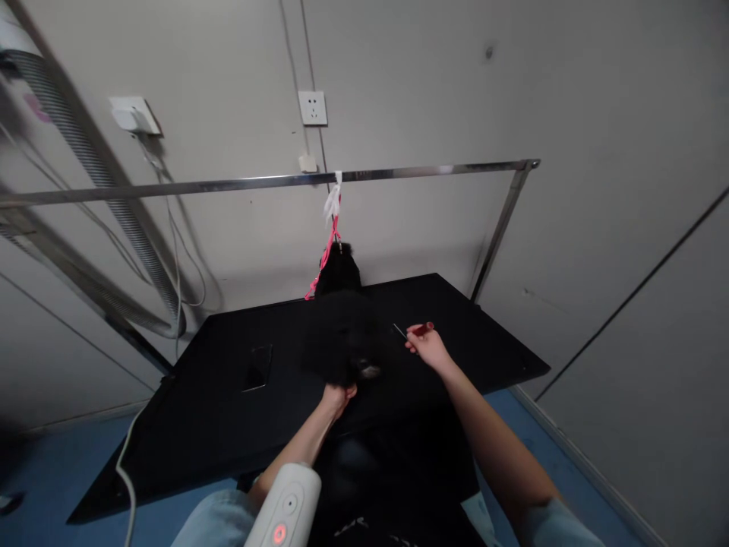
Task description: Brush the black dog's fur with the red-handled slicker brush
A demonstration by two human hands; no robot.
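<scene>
A small black dog (342, 334) is seen standing on the black worktop (199, 410), near its middle, facing away toward the wall; its fur blends with the dark surface and detail is hard to tell. A pink leash (326, 254) is run from the dog's neck up to a metal bar (228, 184) spanning above the worktop, where it is tied with a white strip. The left hand (337, 396) is extended forward from a bare forearm, and its grip is closed on the dog's rear fur or a hind leg; which of the two cannot be told. The right hand (427, 348) is held out to the right of the dog, wrist slightly raised, its grip closed on a pair of scissors (411, 331) with red handles, the blades pointed toward the dog but apart from it. A dark phone-like object (257, 368) is laid flat on the worktop left of the dog. A white device (285, 509) with a lit red button is seen low in the view, near the person's lap. A wall socket (313, 108) is fixed above the bar.
</scene>
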